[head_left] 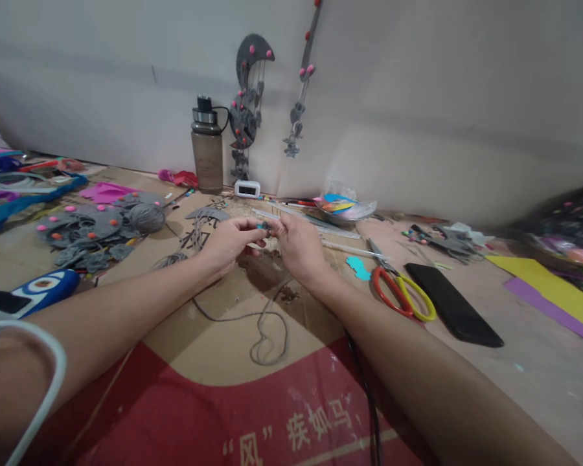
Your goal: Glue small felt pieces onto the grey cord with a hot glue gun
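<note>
Both hands meet over the cardboard sheet. My left hand is closed, thumb and fingertips pinching a small dark teal-and-grey piece, too small to name. From the other side my right hand is also closed, its thumb and forefinger at that same piece. Grey yarn runs out from under the hands and lies in loose loops on the cardboard. Beyond my left wrist is a grey felt crescent with strings. A teal cut-out lies to the right of my right hand.
Scissors and a black phone lie at right. Grey felt pieces with pom-poms, a yarn ball and a blue glue gun are left. A bottle stands by the wall, near a hanging crescent ornament.
</note>
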Demonstrator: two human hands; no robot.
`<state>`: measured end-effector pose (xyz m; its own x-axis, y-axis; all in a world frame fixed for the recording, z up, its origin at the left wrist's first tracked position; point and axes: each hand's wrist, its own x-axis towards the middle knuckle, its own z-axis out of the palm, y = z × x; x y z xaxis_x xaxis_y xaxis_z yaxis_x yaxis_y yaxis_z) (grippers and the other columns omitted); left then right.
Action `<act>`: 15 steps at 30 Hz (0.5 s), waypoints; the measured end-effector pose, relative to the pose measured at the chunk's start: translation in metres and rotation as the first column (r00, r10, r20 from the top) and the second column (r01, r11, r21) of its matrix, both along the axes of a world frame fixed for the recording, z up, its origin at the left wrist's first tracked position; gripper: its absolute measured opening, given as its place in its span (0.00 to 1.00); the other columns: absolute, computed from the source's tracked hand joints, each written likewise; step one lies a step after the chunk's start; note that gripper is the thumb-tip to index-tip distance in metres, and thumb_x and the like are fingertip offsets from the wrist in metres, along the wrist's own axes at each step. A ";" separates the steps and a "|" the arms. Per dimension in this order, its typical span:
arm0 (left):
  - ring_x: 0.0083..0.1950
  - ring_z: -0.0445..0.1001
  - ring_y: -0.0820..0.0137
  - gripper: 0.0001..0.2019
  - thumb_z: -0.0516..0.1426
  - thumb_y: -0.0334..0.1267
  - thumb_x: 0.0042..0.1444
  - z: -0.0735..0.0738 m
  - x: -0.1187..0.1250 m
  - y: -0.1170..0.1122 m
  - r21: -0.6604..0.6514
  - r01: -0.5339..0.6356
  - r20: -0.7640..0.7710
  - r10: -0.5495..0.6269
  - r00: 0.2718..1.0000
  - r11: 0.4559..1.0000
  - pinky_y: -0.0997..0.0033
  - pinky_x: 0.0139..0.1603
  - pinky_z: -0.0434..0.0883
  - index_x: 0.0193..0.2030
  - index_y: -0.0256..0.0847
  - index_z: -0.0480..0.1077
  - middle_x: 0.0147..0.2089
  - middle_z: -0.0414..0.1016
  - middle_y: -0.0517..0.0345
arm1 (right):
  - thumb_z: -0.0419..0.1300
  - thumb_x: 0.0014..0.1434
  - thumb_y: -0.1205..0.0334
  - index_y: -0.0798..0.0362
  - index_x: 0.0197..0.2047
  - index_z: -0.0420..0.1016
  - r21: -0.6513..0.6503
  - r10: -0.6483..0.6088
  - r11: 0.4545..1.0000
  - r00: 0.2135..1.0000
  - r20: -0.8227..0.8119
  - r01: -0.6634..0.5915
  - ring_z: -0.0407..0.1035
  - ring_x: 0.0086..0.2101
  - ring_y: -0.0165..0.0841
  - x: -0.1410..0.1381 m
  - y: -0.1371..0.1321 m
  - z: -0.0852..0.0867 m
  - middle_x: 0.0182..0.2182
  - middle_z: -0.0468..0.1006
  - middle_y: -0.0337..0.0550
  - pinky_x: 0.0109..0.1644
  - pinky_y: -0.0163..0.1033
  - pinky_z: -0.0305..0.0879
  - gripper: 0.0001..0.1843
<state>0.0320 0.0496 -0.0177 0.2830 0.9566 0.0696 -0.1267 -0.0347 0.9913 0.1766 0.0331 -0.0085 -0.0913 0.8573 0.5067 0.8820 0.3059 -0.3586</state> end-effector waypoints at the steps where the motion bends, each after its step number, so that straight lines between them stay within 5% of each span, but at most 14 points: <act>1: 0.28 0.69 0.76 0.11 0.65 0.37 0.41 0.000 0.000 0.000 0.001 0.000 -0.001 0.000 1.000 1.000 0.78 0.23 0.67 0.33 0.36 0.74 0.29 0.71 0.58 | 0.46 0.65 0.55 0.53 0.31 0.72 0.014 0.005 1.000 1.000 0.006 -0.005 0.64 0.30 0.33 0.000 0.000 0.000 0.29 0.73 0.44 0.32 0.38 0.49 0.19; 15: 0.26 0.67 0.77 0.12 0.64 0.41 0.40 -0.002 0.002 -0.003 0.041 -0.028 -0.061 0.031 0.998 0.999 0.78 0.23 0.65 0.31 0.36 0.74 0.26 0.70 0.60 | 0.46 0.65 0.54 0.52 0.26 0.69 0.111 0.086 0.990 0.996 -0.014 -0.084 0.62 0.29 0.32 0.001 0.003 -0.007 0.26 0.71 0.43 0.32 0.38 0.51 0.20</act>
<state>0.0335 0.0470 -0.0198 0.2597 0.9613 0.0916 -0.0641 -0.0775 0.9949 0.1778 0.0360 -0.0158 -0.1507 0.7858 0.5998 0.8447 0.4176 -0.3349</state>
